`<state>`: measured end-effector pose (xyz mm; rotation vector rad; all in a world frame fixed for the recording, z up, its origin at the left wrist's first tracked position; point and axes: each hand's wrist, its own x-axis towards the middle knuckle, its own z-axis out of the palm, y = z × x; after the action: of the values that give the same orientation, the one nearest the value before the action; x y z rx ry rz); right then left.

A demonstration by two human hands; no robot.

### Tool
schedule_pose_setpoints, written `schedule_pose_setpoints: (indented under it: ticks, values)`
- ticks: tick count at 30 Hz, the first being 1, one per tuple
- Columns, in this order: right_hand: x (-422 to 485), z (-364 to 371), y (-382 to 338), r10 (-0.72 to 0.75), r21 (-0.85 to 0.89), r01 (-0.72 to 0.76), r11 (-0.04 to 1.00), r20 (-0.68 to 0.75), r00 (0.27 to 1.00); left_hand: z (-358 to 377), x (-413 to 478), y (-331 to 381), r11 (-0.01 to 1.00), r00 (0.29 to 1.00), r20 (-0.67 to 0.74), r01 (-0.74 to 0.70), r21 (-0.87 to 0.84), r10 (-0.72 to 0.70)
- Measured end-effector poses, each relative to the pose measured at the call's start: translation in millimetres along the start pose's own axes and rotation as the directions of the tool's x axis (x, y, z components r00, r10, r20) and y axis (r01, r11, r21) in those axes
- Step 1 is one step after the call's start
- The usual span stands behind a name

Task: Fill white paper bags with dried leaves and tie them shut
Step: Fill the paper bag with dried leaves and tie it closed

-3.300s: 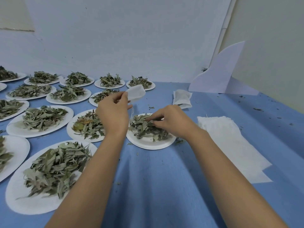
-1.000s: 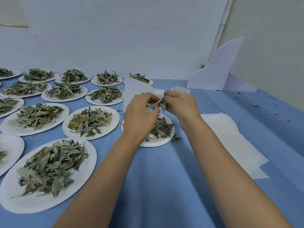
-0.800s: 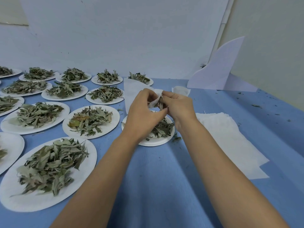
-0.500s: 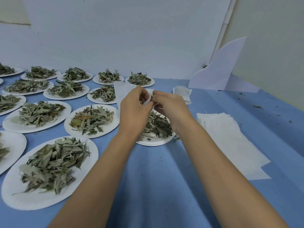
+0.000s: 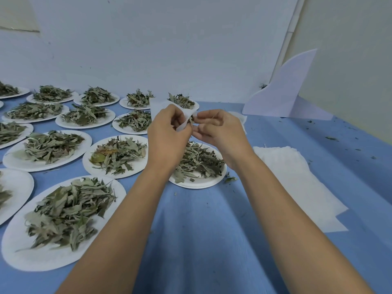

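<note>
My left hand (image 5: 167,134) holds a white paper bag (image 5: 158,107) by its mouth, raised above the table. My right hand (image 5: 220,132) meets it at the opening, its fingertips pinching a few dried leaves (image 5: 192,119) at the bag's mouth. Most of the bag is hidden behind my left hand. Directly under both hands sits a white paper plate (image 5: 199,183) with a pile of dried leaves (image 5: 199,160).
Several more white plates of dried leaves (image 5: 63,211) cover the blue table's left side and back. A stack of flat white bags (image 5: 297,179) lies at the right, a filled bag (image 5: 240,118) sits behind my right hand, and white card (image 5: 284,92) leans in the corner.
My right hand left the plate with leaves and rose to the bag's mouth. My left hand brought the bag toward the middle, above the plate.
</note>
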<state>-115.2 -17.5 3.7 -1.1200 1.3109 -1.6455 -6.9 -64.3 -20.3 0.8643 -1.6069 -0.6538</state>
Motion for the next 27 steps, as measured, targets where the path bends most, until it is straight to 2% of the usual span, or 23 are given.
schedule_pose_setpoints:
  ticks: [4, 8, 10, 13, 15, 18, 21, 23, 27]
  values:
    - [0, 0, 5, -0.037, -0.011, 0.036, 0.999, -0.096, 0.995, -1, 0, 1, 0.998, 0.998, 0.038, -0.050, 0.034, 0.049]
    - [1, -5, 5, -0.078, -0.159, 0.067, 0.985, -0.066, 0.995, -1, -1, 1, 0.998, 0.991, 0.124, -0.054, 0.010, 0.052]
    - [1, -4, 7, -0.109, -0.246, 0.083, 0.966, -0.093, 0.990, 0, -1, 1, 0.998, 0.991, 0.124, -0.057, 0.019, 0.054]
    - [3, -3, 10, -0.179, -0.412, 0.109, 0.905, -0.137, 0.974, 0, 0, -1, 0.996, 0.998, 0.027, -0.052, 0.079, 0.050]
    - [3, -1, 10, -0.200, -0.486, 0.120, 0.865, -0.115, 0.973, -3, 1, -3, 0.984, 0.997, -0.052, -0.055, 0.168, 0.065]
    - [1, 4, 10, -0.219, -0.516, 0.160, 0.842, -0.056, 0.974, -7, 0, -9, 0.962, 0.991, -0.100, -0.057, 0.266, 0.086]
    - [1, 8, 13, -0.247, -0.536, 0.174, 0.826, -0.067, 0.967, -6, -1, -10, 0.950, 0.987, -0.146, -0.012, 0.312, 0.061]
    - [1, 7, 14, -0.243, -0.505, 0.156, 0.849, -0.110, 0.964, -5, 1, -9, 0.964, 0.991, -0.129, 0.009, 0.267, 0.027]
    - [4, 1, 16, -0.196, -0.399, 0.110, 0.911, -0.181, 0.964, -5, 2, -6, 0.995, 0.995, -0.031, 0.091, 0.041, -0.090]
